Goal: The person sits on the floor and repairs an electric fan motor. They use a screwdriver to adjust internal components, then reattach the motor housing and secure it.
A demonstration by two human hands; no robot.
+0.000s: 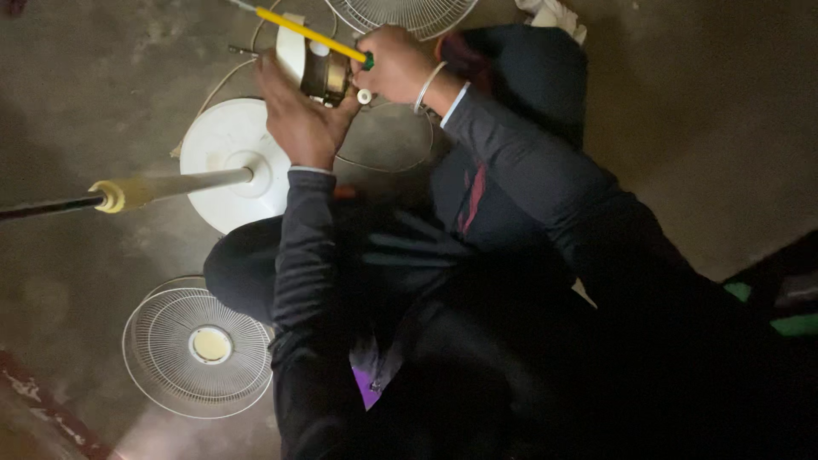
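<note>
At the top centre of the frame, our left hand [300,119] cupped a small metal fan motor [325,75]. Our right hand [397,64] gripped a yellow-handled screwdriver [302,31] laid against it. A round white fan base [223,145] sat left; a white wire fan guard [197,346] lay lower left.

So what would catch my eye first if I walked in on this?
Probably the two hands at the top centre: the left hand cups a small fan motor while the right hand holds a yellow screwdriver against it. Next, the round white fan base with its pole lies on the floor to the left, and a round wire fan guard rests at the lower left.
</note>
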